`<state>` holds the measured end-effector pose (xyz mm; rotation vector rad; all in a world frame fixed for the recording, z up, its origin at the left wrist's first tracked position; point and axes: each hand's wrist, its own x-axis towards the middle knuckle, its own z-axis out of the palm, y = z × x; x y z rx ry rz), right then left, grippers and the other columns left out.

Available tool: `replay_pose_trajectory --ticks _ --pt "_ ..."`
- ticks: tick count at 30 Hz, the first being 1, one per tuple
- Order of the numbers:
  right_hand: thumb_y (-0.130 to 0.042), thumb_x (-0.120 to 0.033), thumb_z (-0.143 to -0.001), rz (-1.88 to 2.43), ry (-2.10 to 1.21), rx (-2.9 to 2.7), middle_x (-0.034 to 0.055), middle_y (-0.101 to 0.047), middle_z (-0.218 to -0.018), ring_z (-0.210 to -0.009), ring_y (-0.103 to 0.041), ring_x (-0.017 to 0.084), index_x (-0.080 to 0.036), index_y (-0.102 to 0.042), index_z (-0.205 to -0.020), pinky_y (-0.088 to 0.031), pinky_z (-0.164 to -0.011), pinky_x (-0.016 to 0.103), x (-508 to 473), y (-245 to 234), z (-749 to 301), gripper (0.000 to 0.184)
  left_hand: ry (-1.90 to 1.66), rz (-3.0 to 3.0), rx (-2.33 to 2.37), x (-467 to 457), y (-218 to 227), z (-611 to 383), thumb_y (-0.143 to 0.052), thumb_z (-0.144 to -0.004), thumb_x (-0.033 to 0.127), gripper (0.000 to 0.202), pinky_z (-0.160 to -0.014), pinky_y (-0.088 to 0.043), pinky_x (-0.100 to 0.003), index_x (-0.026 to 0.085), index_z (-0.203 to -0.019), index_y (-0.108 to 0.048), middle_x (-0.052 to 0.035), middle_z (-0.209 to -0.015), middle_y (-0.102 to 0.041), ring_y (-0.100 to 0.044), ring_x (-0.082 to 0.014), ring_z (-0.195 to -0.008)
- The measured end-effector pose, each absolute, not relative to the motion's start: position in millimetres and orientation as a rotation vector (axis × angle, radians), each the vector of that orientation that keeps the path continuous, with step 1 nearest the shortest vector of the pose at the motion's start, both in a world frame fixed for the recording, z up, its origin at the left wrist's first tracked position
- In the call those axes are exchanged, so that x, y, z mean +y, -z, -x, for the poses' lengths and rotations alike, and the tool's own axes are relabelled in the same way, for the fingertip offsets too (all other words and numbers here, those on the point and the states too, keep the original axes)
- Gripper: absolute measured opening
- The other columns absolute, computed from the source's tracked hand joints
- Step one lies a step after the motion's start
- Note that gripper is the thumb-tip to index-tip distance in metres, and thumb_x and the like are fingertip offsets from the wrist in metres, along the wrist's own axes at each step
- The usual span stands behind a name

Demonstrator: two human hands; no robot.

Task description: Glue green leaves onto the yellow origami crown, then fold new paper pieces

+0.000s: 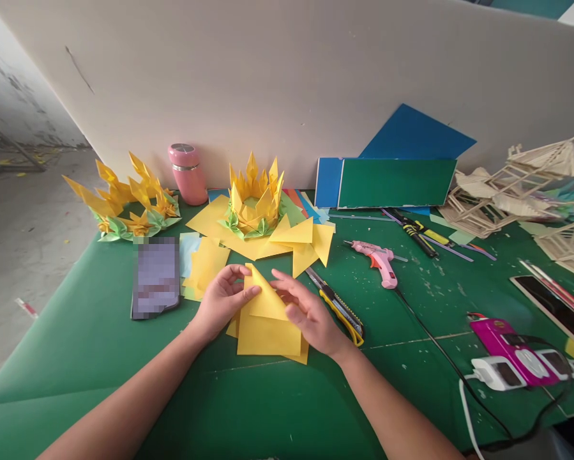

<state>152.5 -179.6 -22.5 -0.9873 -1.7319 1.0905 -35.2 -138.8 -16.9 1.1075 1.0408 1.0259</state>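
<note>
A yellow paper sheet (267, 322) lies on the green table (99, 358) on top of a small stack of yellow squares. Its upper corner is folded over towards me. My left hand (222, 300) pinches the folded flap at its left edge, fingers curled on the paper. My right hand (306, 313) rests on the sheet's right side, fingers bent and pressing the fold. Behind the hands sit more loose yellow sheets (207, 265) and folded yellow triangles (306, 246).
A yellow paper crown flower (255, 198) and a spiky yellow-green flower (128, 204) stand at the back, beside a pink flask (187, 172). A yellow utility knife (337, 306), pink glue gun (377, 259), phone (156, 276), power strip (511, 370) and stick models (502, 185) lie around.
</note>
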Motion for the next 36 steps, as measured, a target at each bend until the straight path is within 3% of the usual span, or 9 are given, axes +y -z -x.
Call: replay_pose_trajectory --ticks 5,10,15,30,36 --pt "-0.062 -0.061 -0.076 1.066 -1.564 -1.315 0.0075 -0.071 -0.093 -0.086 -0.065 0.022 -0.017 -0.068 -0.098 -0.051 -0.076 0.031 -174.2 24.2 -152.0 0.049 -1.054 -1.2 0.989 -144.6 17.7 27.7 -0.082 -0.057 0.034 0.043 -0.062 -0.05 -0.023 0.021 -0.083 -0.049 0.0029 -0.081 -0.057 -0.058 -0.0098 -0.066" --pt "-0.072 -0.054 -0.067 1.191 -1.583 -1.295 -0.0018 -0.057 -0.06 -0.055 -0.049 0.011 -0.016 -0.066 -0.073 -0.037 -0.052 0.024 -173.5 27.1 -147.2 0.039 -0.983 -1.225 0.987 -149.4 18.5 25.8 -0.077 -0.065 0.035 0.046 -0.059 -0.049 -0.025 0.022 -0.096 -0.045 0.003 -0.077 -0.063 -0.062 -0.0123 -0.063" --pt "-0.072 -0.052 -0.065 1.264 -1.518 -1.278 -0.0042 -0.049 -0.053 -0.05 -0.041 0.009 -0.017 -0.057 -0.06 -0.031 -0.048 0.023 -173.9 28.6 -144.4 0.038 -1.023 -1.255 1.003 -147.0 21.0 26.6 -0.077 -0.063 0.032 0.049 -0.063 -0.05 -0.025 0.021 -0.099 -0.047 0.0027 -0.076 -0.062 -0.062 -0.0126 -0.067" --pt "-0.08 -0.05 -0.057 1.221 -1.413 -1.049 -0.0039 -0.055 -0.058 -0.053 -0.05 0.011 -0.02 -0.052 -0.061 -0.042 -0.054 0.024 -171.2 28.8 -146.3 0.041 -1.003 -1.273 1.024 -147.0 25.9 26.9 -0.078 -0.062 0.028 0.038 -0.063 -0.053 -0.025 0.02 -0.088 -0.052 0.0024 -0.074 -0.062 -0.062 -0.0125 -0.07" --pt "-0.075 -0.05 -0.065 1.126 -1.534 -1.114 0.0023 -0.07 -0.075 -0.072 -0.064 0.019 -0.019 -0.067 -0.08 -0.05 -0.069 0.03 -173.5 22.9 -147.3 0.036 -0.979 -1.209 0.999 -148.8 23.7 26.0 -0.08 -0.061 0.03 0.04 -0.063 -0.053 -0.025 0.02 -0.086 -0.05 0.0019 -0.071 -0.065 -0.064 -0.0118 -0.066"
